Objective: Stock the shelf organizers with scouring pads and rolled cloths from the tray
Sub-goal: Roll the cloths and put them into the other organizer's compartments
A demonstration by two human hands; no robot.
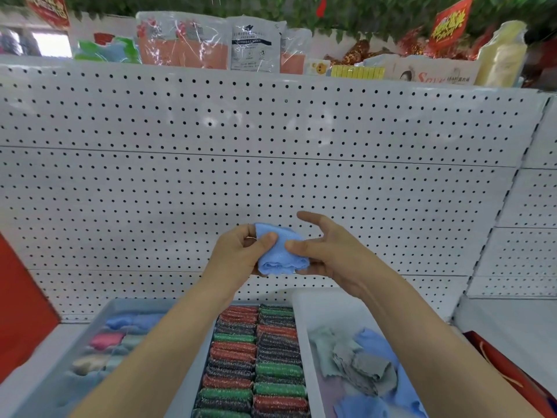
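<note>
A light blue cloth (281, 251), partly rolled, is held up in front of the pegboard between both hands. My left hand (238, 251) grips its left side with thumb on top. My right hand (325, 248) pinches its right side with the thumb, the forefinger stretched out above. Below, a middle organizer (200, 366) holds two rows of red, green and dark scouring pads (256, 357). A left organizer (90, 321) holds rolled cloths (107, 340) in blue, pink and pale colours. A white tray (304, 342) at the right holds loose grey and blue cloths (361, 360).
A white pegboard wall (271, 164) rises behind the shelf. Packaged goods (211, 43) stand on the top shelf. A red panel (21, 312) is at the left edge and a red bag (512, 372) at the lower right. Bare white shelf (497, 321) lies right of the tray.
</note>
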